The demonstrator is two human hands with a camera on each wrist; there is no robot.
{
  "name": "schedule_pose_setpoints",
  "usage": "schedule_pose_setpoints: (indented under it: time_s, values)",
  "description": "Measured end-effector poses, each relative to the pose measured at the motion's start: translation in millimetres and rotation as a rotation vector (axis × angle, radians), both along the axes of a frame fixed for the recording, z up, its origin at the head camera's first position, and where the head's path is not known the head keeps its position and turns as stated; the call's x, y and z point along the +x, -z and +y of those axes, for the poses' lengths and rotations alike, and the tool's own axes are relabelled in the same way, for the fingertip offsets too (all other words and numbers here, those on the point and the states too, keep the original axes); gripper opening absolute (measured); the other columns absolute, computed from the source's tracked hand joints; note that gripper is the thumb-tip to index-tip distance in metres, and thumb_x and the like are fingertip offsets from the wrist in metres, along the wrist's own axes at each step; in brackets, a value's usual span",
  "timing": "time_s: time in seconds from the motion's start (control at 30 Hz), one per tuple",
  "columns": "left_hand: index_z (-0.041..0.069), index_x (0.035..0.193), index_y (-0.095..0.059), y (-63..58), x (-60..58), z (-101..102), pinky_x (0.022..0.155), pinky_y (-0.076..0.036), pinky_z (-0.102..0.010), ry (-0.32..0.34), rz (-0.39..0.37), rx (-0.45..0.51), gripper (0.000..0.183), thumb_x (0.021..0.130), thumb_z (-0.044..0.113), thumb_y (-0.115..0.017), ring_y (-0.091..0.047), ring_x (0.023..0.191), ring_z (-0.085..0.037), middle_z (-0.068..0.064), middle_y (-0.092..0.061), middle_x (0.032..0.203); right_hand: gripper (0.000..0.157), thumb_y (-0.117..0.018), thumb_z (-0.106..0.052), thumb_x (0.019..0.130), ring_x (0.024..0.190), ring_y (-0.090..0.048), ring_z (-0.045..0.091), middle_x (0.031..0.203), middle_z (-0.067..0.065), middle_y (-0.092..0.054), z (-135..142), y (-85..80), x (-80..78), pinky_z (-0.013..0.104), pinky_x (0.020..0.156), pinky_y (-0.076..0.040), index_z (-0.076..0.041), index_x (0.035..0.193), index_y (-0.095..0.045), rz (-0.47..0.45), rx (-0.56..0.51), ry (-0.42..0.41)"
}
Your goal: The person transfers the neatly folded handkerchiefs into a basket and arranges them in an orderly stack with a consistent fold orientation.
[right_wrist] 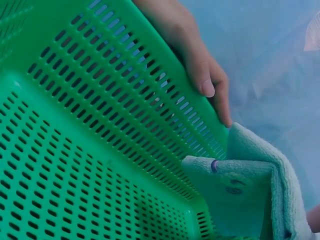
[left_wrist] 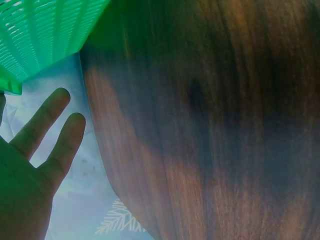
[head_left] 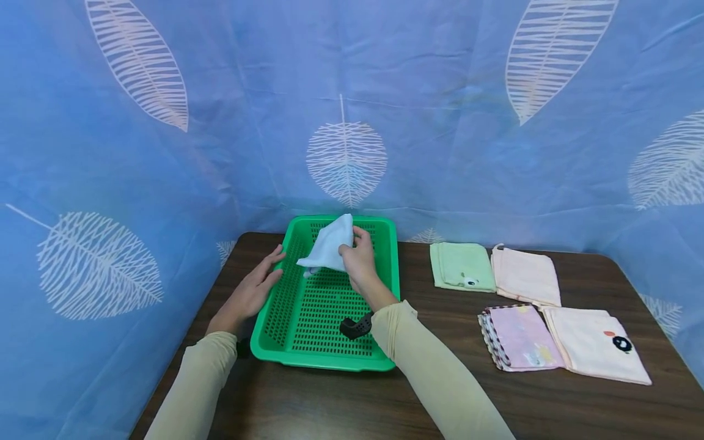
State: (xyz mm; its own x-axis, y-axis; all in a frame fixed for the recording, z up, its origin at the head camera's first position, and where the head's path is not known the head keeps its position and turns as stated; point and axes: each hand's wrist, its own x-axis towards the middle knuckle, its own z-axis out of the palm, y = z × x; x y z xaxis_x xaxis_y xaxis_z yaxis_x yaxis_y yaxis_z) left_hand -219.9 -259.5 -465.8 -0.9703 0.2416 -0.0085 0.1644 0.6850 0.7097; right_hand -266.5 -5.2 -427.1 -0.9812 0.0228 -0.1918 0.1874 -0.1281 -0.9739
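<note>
My right hand [head_left: 360,261] pinches a folded light-blue towel [head_left: 329,245] by its right side, above the far part of a green plastic basket [head_left: 324,327]. In the right wrist view the towel [right_wrist: 240,192] hangs in thick folds, with a small dark embroidered mark on one face and a purple tag on its edge. My left hand [head_left: 254,294] is at the basket's left rim. Its thumb and a finger touch the rim in the right wrist view, while two other fingers [left_wrist: 62,142] stretch out straight in the left wrist view.
Right of the basket lie several folded towels: a green one [head_left: 463,267], a pale pink one [head_left: 526,277], a lilac one with checked edging [head_left: 525,337] and a cream one with a black motif [head_left: 596,345]. A blue leaf-print curtain [head_left: 440,153] hangs behind the brown table [head_left: 308,403].
</note>
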Motion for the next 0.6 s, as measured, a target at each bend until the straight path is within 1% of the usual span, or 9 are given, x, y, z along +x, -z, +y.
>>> schedule_pose_setpoints:
  time_s: [0.2, 0.3, 0.5, 0.6]
  values:
    - [0.035, 0.162, -0.023, -0.1, -0.3, 1, 0.122, -0.020, -0.068, -0.010, -0.013, 0.030, 0.054, 0.111, 0.050, -0.032, -0.009, 0.162, -0.029, 0.021, -0.005, 0.171, 0.071, -0.051, 0.005, 0.093, 0.133, -0.055, 0.038, 0.155, 0.014, -0.044, 0, 6.0, -2.9, 0.054, 0.103, -0.053, -0.016, 0.158, -0.031, -0.004, -0.026, 0.005]
    - [0.034, 0.162, -0.023, -0.1, -0.4, 1, 0.123, -0.019, -0.068, -0.011, -0.022, 0.050, 0.054, 0.111, 0.048, -0.033, -0.008, 0.162, -0.029, 0.020, -0.005, 0.172, 0.071, -0.051, 0.006, 0.093, 0.135, -0.054, 0.038, 0.155, 0.015, -0.044, 1, 9.4, -4.4, 0.056, 0.105, -0.052, -0.016, 0.158, -0.030, 0.001, -0.049, 0.000]
    - [0.031, 0.163, -0.024, 2.6, -0.9, 1, 0.122, -0.020, -0.069, 0.005, -0.018, 0.084, 0.053, 0.112, 0.044, -0.035, -0.008, 0.162, -0.032, 0.010, -0.006, 0.174, 0.070, -0.050, 0.006, 0.094, 0.136, -0.052, 0.039, 0.153, 0.017, -0.045, 4, 15.7, -6.2, 0.058, 0.107, -0.049, -0.015, 0.158, -0.029, -0.007, -0.077, -0.021]
    - [0.032, 0.162, -0.025, 5.1, -1.2, -1, 0.122, -0.021, -0.068, -0.001, -0.013, 0.096, 0.054, 0.111, 0.045, -0.036, -0.008, 0.162, -0.031, 0.014, -0.006, 0.173, 0.071, -0.051, 0.006, 0.095, 0.137, -0.052, 0.039, 0.153, 0.017, -0.046, 3, 18.8, -6.7, 0.057, 0.107, -0.049, -0.015, 0.159, -0.028, -0.006, -0.068, -0.049]
